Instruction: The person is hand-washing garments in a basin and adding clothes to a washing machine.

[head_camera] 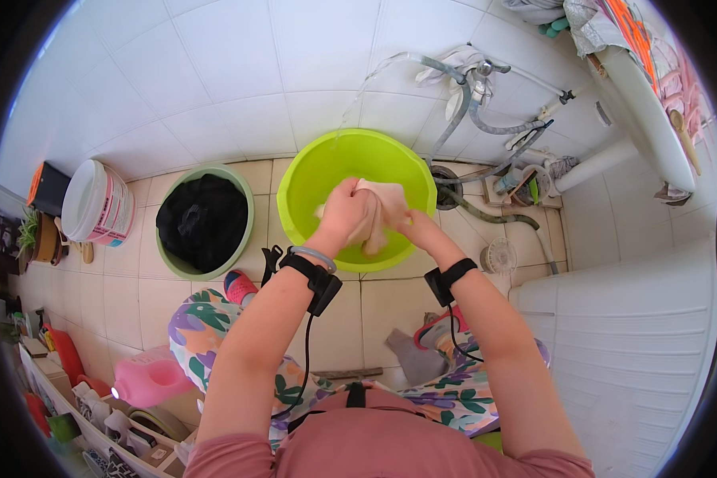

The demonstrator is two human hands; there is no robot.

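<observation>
A pale pink wet cloth [370, 209] hangs between my two hands over a lime-green plastic basin [299, 173]. My left hand [343, 214] grips the bunched cloth on its left side. At the cloth's right edge, my right hand [418, 229] pinches it between thumb and fingers. The lower folds hang into the basin; whether they touch its bottom is hard to tell. Water arcs from the end of a grey hose [415, 57] and falls into the back left of the basin.
Left of the basin, a pale green tub [248, 209] holds black fabric, with a white bucket [98, 203] beyond it. Hoses run from a wall tap [485, 69] to the floor drain [447, 179]. A pink jug [155, 376] lies lower left; a ribbed white panel [627, 346] stands at right.
</observation>
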